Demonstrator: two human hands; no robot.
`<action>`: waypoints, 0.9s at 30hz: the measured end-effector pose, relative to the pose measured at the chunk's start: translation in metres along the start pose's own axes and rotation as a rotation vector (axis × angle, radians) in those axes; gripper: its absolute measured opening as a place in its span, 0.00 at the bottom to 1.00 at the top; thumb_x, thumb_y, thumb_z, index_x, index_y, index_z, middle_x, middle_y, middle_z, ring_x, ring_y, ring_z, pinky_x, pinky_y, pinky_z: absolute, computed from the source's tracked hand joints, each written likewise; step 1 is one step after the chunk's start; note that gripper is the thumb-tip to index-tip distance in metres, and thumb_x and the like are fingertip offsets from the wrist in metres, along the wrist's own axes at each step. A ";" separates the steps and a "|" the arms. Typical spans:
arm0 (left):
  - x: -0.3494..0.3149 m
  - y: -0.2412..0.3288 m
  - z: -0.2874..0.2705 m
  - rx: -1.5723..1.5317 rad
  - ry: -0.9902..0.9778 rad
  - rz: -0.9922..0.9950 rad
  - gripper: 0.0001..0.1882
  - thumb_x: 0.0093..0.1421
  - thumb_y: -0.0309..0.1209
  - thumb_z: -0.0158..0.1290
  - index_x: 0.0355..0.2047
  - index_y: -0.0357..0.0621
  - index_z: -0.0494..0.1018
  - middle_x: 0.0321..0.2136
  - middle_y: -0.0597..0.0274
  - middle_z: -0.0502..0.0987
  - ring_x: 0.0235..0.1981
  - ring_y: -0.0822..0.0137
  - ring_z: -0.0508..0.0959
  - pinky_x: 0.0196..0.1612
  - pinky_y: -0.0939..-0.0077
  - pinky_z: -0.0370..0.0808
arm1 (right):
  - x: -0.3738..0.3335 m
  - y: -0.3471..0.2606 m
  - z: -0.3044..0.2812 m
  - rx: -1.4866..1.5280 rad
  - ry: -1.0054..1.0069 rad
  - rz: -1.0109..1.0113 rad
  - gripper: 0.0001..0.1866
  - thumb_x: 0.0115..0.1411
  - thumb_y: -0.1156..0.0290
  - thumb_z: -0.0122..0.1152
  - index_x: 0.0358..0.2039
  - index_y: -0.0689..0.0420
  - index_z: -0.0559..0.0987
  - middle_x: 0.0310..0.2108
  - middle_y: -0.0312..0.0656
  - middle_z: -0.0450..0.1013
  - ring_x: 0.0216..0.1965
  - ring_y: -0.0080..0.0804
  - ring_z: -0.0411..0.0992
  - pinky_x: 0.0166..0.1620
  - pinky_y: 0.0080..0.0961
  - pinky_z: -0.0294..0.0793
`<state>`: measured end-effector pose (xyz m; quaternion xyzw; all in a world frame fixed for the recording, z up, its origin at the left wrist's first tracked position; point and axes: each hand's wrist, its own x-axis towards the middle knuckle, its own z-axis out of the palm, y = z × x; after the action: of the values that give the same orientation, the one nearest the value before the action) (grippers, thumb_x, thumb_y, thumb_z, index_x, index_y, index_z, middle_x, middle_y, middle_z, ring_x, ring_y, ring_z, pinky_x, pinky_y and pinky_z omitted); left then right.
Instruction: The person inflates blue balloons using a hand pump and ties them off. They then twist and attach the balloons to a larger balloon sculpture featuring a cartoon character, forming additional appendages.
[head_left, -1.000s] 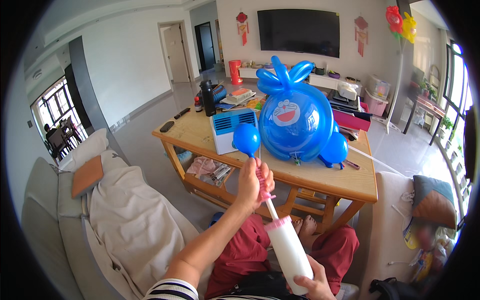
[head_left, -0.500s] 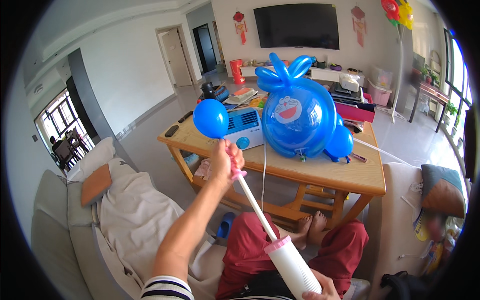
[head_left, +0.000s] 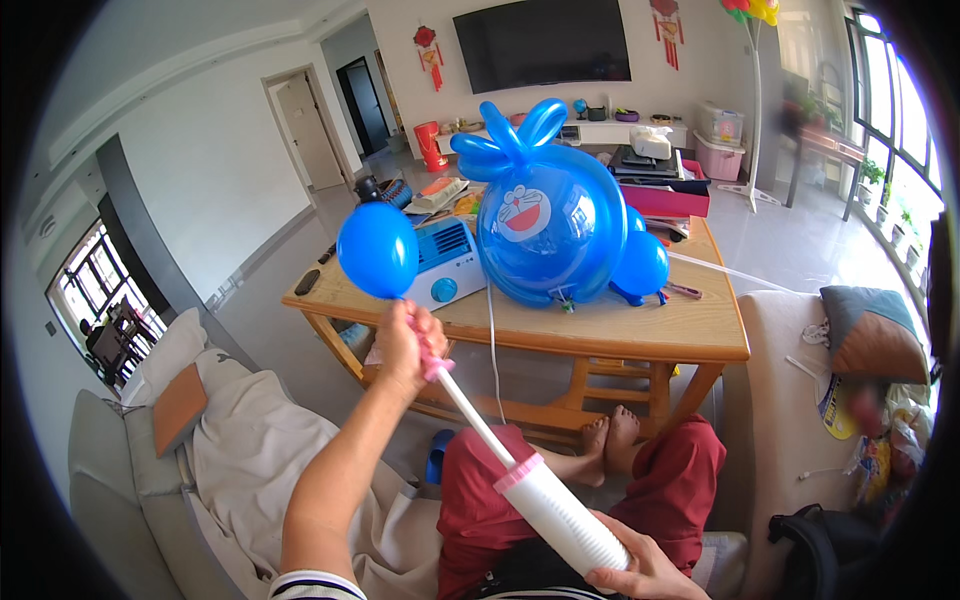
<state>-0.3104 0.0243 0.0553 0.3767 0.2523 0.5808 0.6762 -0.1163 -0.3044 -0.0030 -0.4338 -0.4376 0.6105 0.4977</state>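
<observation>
My left hand [head_left: 408, 345] is wrapped round the pink tip end of a white balloon pump [head_left: 565, 520] and the neck of a small round blue balloon [head_left: 378, 250]. The balloon stands upright above my fist. From the pump's pink-collared barrel a white rod [head_left: 475, 415] runs up to my left hand. My right hand [head_left: 645, 570] grips the barrel's lower end, low over my lap. Beyond, on the wooden table [head_left: 650, 335], sits a large blue balloon figure [head_left: 550, 235] with a printed cartoon face, looped balloons on top and smaller round ones at its right side.
A blue-and-white box-shaped device [head_left: 445, 265] with a white cord stands on the table behind the small balloon. Remotes [head_left: 308, 282] lie at the table's left end. A sofa with a beige cover [head_left: 265, 440] is at left; a cushion [head_left: 875, 335] and a black bag [head_left: 805, 550] are at right.
The small balloon has grown larger. Less of the pump's rod shows, as the barrel and my left hand have come closer together. The whole view has shifted a little.
</observation>
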 end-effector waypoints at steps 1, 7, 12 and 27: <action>0.007 0.009 -0.003 0.004 0.023 0.031 0.09 0.62 0.36 0.35 0.24 0.52 0.57 0.12 0.68 0.59 0.09 0.74 0.59 0.09 0.78 0.56 | -0.004 0.000 -0.004 0.014 -0.003 -0.001 0.43 0.46 0.62 0.62 0.60 0.65 0.56 0.55 0.46 0.61 0.58 0.32 0.58 0.59 0.27 0.52; -0.023 -0.023 0.018 -0.046 0.024 0.103 0.14 0.65 0.41 0.35 0.23 0.52 0.57 0.12 0.69 0.58 0.09 0.75 0.58 0.10 0.80 0.54 | 0.006 -0.011 -0.014 -0.135 0.107 0.036 0.38 0.45 0.65 0.66 0.55 0.67 0.64 0.45 0.47 0.69 0.47 0.31 0.67 0.51 0.25 0.63; -0.071 -0.058 0.028 -0.089 -0.050 0.066 0.14 0.65 0.42 0.36 0.24 0.53 0.57 0.12 0.68 0.58 0.09 0.73 0.59 0.10 0.79 0.56 | 0.040 -0.006 -0.018 -0.335 0.064 -0.143 0.37 0.48 0.64 0.65 0.56 0.66 0.63 0.42 0.48 0.72 0.43 0.29 0.71 0.49 0.24 0.67; -0.067 -0.057 -0.002 0.057 -0.066 0.072 0.14 0.65 0.37 0.38 0.22 0.50 0.61 0.12 0.69 0.59 0.16 0.71 0.64 0.24 0.72 0.67 | 0.090 -0.025 -0.182 -0.886 1.050 -0.456 0.34 0.47 0.69 0.56 0.56 0.63 0.61 0.46 0.58 0.69 0.44 0.49 0.72 0.48 0.38 0.69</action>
<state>-0.2910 -0.0431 0.0017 0.4235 0.2324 0.5845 0.6519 0.0531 -0.1938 -0.0311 -0.7286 -0.4267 -0.0319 0.5348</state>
